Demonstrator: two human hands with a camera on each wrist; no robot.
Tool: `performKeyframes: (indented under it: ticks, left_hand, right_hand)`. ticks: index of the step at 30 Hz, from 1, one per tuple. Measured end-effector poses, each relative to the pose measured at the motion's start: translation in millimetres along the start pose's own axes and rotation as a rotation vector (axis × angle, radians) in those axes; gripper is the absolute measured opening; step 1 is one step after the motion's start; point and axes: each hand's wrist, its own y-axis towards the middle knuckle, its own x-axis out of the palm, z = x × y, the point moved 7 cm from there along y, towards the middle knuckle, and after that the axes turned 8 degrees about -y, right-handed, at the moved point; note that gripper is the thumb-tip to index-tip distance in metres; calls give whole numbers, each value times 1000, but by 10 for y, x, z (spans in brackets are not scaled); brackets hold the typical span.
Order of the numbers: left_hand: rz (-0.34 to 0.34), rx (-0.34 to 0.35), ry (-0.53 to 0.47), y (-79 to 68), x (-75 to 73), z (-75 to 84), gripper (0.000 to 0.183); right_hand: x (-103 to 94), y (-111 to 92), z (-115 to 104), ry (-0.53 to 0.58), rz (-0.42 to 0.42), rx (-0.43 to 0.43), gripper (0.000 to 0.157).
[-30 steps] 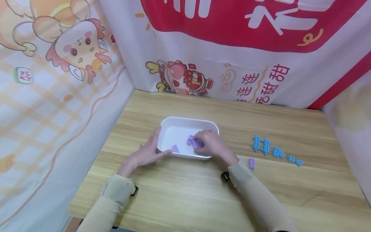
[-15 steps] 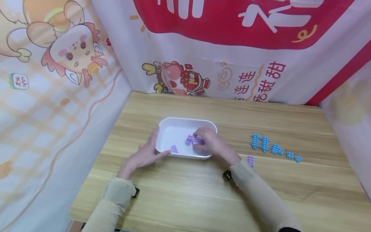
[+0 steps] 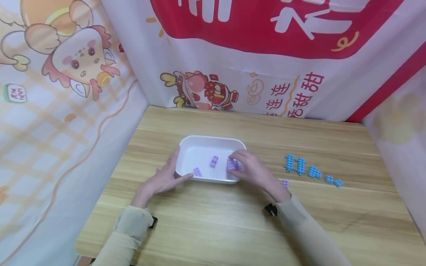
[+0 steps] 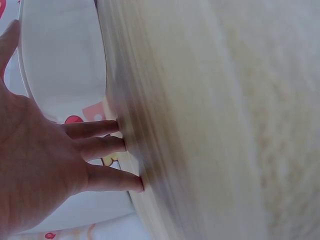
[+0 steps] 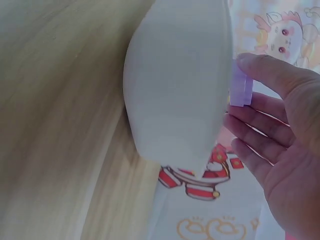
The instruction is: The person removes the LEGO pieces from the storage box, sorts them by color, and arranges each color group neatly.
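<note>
While the left hand [image 3: 161,181] rests against the left end of the white tray [image 3: 191,155], the right hand [image 3: 251,168] is over the tray's right end, holding a purple brick piece [image 3: 232,164]. In the right-wrist view that piece shows above the tray's rim, pinched between thumb and index finger; the remaining fingers of that hand are slightly bent and apart. The left fingers [image 4: 107,177] are spread and largely straight. Three of their tips reach down to the counter [image 3: 213,214] just beside the tray; how firmly they press cannot be told.

Two further purple bricks lie loose inside the tray, well apart: one near its middle [image 3: 214,161], one by its near wall, left of centre [image 3: 198,172]. Outside the tray, to its right, a single purple brick [image 3: 285,183] lies on the counter, partly hidden by the right forearm. Farther right of the tray are a blue frame-like assembly [image 3: 295,164], a blue stepped cluster [image 3: 314,172] and two small blue bricks [image 3: 329,178] set close together. Behind the tray, at the counter's far edge, hangs a printed cloth [image 3: 253,66].
</note>
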Motion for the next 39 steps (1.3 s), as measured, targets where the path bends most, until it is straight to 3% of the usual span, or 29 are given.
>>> performKeyframes:
  ticks: [8, 24, 32, 39]
  left_hand:
    - [0, 6, -8, 0, -8, 7, 124]
    - [-1, 10, -2, 18, -2, -15, 124]
    - [-4, 20, -6, 40, 13, -6, 124]
    - [-13, 11, 3, 37, 8, 3, 124]
  right_hand:
    - [-180, -320, 177, 10, 85, 65, 49]
    - [-404, -1202, 861, -30, 162, 248, 49]
    - [-530, -1569, 1091, -30, 125, 366, 46]
    - [-474, -1747, 1211, -17, -1, 424, 42]
